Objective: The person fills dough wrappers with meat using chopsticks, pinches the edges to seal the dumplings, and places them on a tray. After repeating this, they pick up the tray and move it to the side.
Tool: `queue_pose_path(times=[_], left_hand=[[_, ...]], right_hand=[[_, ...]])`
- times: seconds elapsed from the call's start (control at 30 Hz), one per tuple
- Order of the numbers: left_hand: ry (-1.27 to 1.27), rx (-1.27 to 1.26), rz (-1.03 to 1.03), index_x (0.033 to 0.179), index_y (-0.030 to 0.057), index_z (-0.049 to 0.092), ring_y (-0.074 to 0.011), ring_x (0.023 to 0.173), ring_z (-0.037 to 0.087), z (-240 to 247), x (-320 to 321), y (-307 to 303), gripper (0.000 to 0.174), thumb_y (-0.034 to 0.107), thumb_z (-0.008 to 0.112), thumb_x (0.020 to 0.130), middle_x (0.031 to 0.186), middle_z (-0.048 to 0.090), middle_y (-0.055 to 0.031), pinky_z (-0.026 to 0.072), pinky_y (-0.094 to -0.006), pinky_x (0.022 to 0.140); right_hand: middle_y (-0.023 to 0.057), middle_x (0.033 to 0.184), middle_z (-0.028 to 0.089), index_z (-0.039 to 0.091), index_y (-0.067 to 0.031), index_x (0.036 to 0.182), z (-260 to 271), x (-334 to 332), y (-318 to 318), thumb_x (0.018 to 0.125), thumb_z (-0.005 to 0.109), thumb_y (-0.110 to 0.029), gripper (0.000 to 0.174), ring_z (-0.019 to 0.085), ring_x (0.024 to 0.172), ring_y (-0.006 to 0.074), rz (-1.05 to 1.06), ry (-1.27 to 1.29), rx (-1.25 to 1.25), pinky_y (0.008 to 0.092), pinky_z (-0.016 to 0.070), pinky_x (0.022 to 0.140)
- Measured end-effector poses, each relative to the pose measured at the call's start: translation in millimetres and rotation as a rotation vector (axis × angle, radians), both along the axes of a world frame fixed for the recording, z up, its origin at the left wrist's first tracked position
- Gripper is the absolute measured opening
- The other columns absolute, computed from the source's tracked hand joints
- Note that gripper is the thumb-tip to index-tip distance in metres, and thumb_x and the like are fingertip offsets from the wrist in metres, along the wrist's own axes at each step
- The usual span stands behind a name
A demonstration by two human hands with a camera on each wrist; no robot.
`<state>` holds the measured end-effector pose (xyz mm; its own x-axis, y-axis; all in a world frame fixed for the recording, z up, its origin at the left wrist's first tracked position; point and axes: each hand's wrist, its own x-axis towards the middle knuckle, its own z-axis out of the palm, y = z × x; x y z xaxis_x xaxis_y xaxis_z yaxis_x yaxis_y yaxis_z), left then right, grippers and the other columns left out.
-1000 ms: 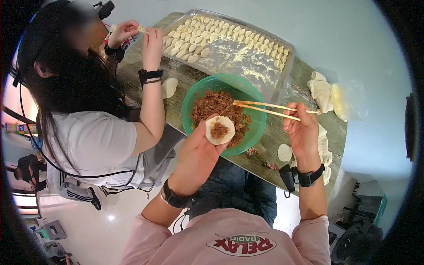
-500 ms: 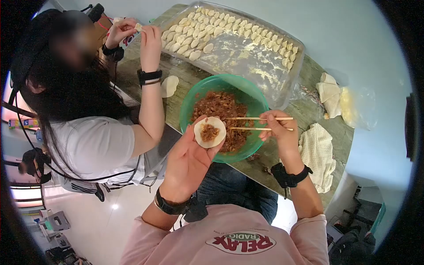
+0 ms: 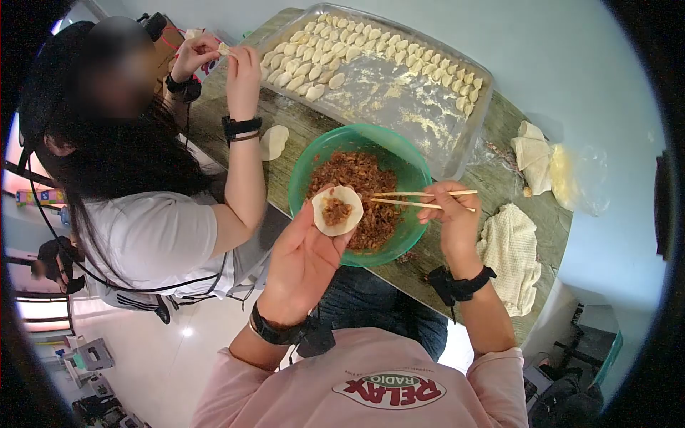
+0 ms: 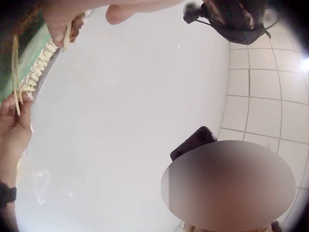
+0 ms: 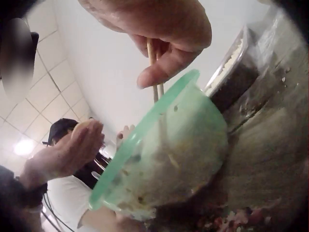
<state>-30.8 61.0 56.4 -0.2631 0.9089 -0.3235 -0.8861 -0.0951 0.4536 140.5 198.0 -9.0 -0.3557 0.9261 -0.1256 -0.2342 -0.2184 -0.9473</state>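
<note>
In the head view my left hand (image 3: 292,271) is palm up, holding a round dumpling wrapper (image 3: 354,207) across its fingers with the thumb at its edge. A small heap of brown filling (image 3: 335,212) lies in the wrapper's middle. Below and beyond is a green bowl (image 3: 412,158) with more minced filling (image 3: 349,169). My right hand (image 3: 458,222) grips a pair of chopsticks (image 3: 405,193) over the bowl's right rim, their tips at the filling. The right wrist view shows the chopsticks (image 5: 151,58) reaching down behind the bowl wall (image 5: 193,121).
A metal tray (image 3: 446,139) with rows of dumplings (image 3: 314,53) stands behind the bowl. Another person at the left works a piece of dough in their hands (image 3: 245,78). A loose wrapper (image 3: 274,143), a pale cloth (image 3: 510,260) and a clear plastic bag (image 3: 589,178) lie on the table.
The chopsticks came down from above the bowl to the filling as my right hand moved left and lower. My left hand with the wrapper shifted slightly left.
</note>
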Motion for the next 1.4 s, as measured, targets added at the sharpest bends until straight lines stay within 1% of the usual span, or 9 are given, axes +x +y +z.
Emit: queue_pose_path(times=[0.27,0.43,0.5,0.53,0.57,0.63,0.73,1.07,1.4], left_hand=[[0.015,0.047,-0.039,0.125,0.0025,0.038,-0.0186,0.116,0.044,-2.4,0.2,-1.0,0.038,0.026,0.038,0.095,0.123,0.047,-0.0070,0.0334,-0.0359,0.101],[0.036,0.071,-0.045,0.123,0.0028,0.040,-0.0180,0.115,0.045,-14.8,5.4,7.8,0.035,0.024,0.036,0.095,0.121,0.049,-0.0069,0.0336,-0.0362,0.101],[0.025,0.022,-0.099,0.123,0.0010,0.040,-0.0214,0.114,0.046,-18.2,7.2,12.7,0.037,0.026,0.031,0.096,0.123,0.047,-0.0099,0.0348,-0.0371,0.101],[0.022,0.026,-0.099,0.123,0.0010,0.040,-0.0214,0.114,0.046,-19.7,8.3,13.2,0.037,0.026,0.031,0.096,0.123,0.047,-0.0099,0.0348,-0.0371,0.101],[0.003,0.029,-0.137,0.122,0.0006,0.040,-0.0214,0.114,0.046,-20.9,9.8,13.4,0.038,0.026,0.031,0.096,0.123,0.047,-0.0102,0.0353,-0.0367,0.100],[-0.019,0.032,-0.179,0.121,0.0001,0.041,-0.0213,0.114,0.046,-22.1,12.0,13.3,0.038,0.027,0.030,0.097,0.122,0.048,-0.0105,0.0358,-0.0363,0.100],[0.008,0.035,-0.235,0.121,0.0000,0.042,-0.0212,0.113,0.047,-23.3,13.6,12.2,0.039,0.028,0.030,0.097,0.121,0.048,-0.0109,0.0365,-0.0357,0.100],[0.025,0.024,-0.256,0.120,-0.0001,0.042,-0.0200,0.112,0.048,-20.6,16.4,8.0,0.039,0.029,0.029,0.097,0.119,0.050,-0.0097,0.0366,-0.0349,0.100],[0.032,0.031,-0.251,0.119,-0.0007,0.044,-0.0189,0.111,0.049,-23.6,20.0,4.7,0.037,0.026,0.031,0.097,0.118,0.052,-0.0095,0.0376,-0.0342,0.099]], right_hand=[[0.0139,0.074,0.061,0.058,0.0028,0.086,1.6,18.9,13.4,0.087,0.053,-0.016,0.020,0.060,0.055,0.0198,-0.059,0.195,-0.123,0.0277,0.0499,0.048],[0.0147,0.077,0.061,0.057,0.0024,0.088,23.3,29.6,12.8,0.088,0.052,-0.015,0.018,0.060,0.057,0.0194,0.008,0.320,-0.062,0.0270,0.0496,0.048],[0.0152,0.077,0.061,0.056,0.0026,0.088,33.2,32.1,7.2,0.088,0.052,-0.015,0.018,0.060,0.056,0.0194,0.051,0.342,-0.076,0.0271,0.0494,0.047],[0.0157,0.077,0.061,0.056,0.0027,0.087,37.6,32.8,4.3,0.088,0.051,-0.015,0.018,0.059,0.055,0.0193,0.085,0.368,-0.092,0.0272,0.0492,0.046],[0.0157,0.077,0.061,0.056,0.0027,0.087,41.4,33.1,2.2,0.088,0.051,-0.015,0.018,0.059,0.055,0.0193,0.084,0.365,-0.088,0.0272,0.0492,0.046],[0.0162,0.078,0.061,0.056,0.0029,0.087,46.7,34.2,-1.7,0.088,0.051,-0.015,0.018,0.059,0.052,0.0188,0.166,0.202,-0.100,0.0273,0.0484,0.044],[0.0161,0.076,0.061,0.056,0.0030,0.087,49.3,39.5,-0.8,0.088,0.051,-0.015,0.019,0.058,0.049,0.0182,0.144,0.128,-0.068,0.0266,0.0478,0.042],[0.0149,0.074,0.060,0.055,0.0023,0.085,50.3,43.8,-0.3,0.088,0.051,-0.016,0.019,0.057,0.048,0.0175,0.188,0.171,-0.141,0.0256,0.0469,0.041],[0.0129,0.072,0.059,0.055,0.0012,0.084,54.6,47.8,-7.4,0.088,0.051,-0.015,0.018,0.057,0.049,0.0171,0.122,0.156,-0.143,0.0255,0.0464,0.041]])
